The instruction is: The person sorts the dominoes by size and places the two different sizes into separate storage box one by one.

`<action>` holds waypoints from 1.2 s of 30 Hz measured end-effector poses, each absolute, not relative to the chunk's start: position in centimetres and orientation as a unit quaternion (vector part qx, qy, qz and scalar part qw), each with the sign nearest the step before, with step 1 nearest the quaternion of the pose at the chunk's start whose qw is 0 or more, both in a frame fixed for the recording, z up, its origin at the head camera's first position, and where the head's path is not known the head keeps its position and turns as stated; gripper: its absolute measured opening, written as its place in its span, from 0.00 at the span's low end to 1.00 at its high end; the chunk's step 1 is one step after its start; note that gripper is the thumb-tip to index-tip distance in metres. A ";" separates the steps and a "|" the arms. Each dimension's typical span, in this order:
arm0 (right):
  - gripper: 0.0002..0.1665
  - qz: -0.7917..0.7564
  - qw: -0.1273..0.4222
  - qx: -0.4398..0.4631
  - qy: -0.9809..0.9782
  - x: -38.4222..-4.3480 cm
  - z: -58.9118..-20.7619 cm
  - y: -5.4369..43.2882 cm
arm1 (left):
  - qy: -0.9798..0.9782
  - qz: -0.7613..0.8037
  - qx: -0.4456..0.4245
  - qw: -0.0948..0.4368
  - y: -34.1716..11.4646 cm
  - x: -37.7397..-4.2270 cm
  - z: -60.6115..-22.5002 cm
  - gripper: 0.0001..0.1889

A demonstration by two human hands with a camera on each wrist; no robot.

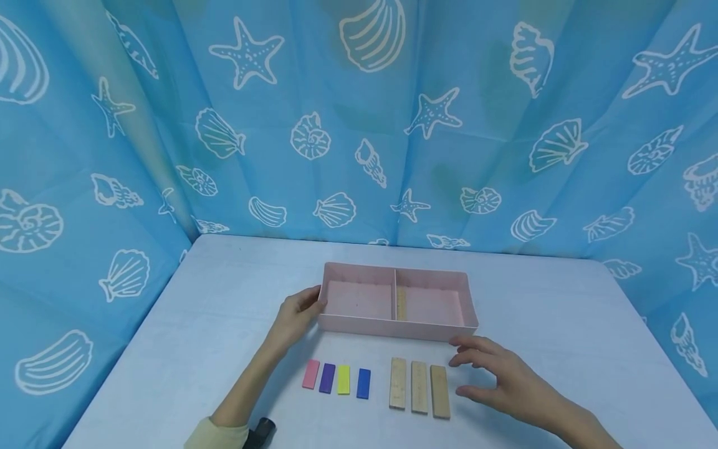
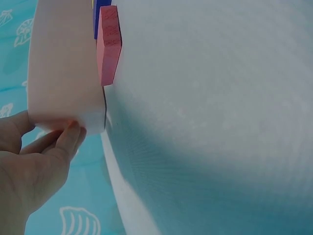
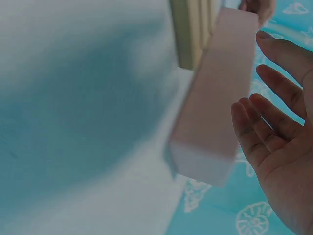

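Fingers, left hand (image 1: 294, 317): grasping pink box (image 1: 359, 325), left end
Fingers, right hand (image 1: 502, 380): parted, released, beside box's right end
Near side: four coloured blocks (image 1: 344, 380) left, three wooden blocks (image 1: 419, 387) right

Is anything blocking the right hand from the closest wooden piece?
Nothing visible stands between the right hand and the closest wooden piece, the rightmost in its row; the head view shows only a narrow gap of white tabletop between them.
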State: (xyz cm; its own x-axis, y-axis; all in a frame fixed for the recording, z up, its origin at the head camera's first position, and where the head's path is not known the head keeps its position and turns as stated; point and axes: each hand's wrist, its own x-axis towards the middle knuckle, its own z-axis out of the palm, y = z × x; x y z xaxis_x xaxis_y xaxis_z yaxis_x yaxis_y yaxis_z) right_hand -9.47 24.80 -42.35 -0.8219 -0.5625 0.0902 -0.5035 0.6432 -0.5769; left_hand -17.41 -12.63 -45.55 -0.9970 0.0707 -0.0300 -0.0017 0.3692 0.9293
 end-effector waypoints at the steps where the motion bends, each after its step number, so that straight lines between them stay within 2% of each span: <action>1: 0.17 -0.305 0.048 -0.301 0.902 -9.4 -42.8 24.8 | 0.828 0.559 0.022 0.031 -12.6 -17.4 -45.6 0.25; 10: 0.17 -0.313 0.084 -0.297 0.898 -8.8 -45.4 24.7 | 0.828 0.560 0.028 0.028 -12.7 -17.5 -45.9 0.25; 18: 0.17 -0.310 0.087 -0.297 0.899 -8.4 -46.6 24.5 | 0.826 0.562 0.030 0.029 -12.7 -17.6 -45.9 0.25; 36: 0.19 -0.312 0.114 -0.270 0.904 -8.3 -46.9 24.3 | 0.825 0.563 0.035 0.029 -12.9 -17.5 -45.8 0.25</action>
State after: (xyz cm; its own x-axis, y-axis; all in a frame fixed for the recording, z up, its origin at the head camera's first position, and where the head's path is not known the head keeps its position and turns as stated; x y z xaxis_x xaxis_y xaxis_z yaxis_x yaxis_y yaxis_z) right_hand -8.28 24.27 -46.86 -0.8279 -0.5595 -0.0378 -0.4170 0.6593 -0.6257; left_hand -17.48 -12.86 -45.79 -0.9958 0.0909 -0.0083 0.0254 0.3630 0.9314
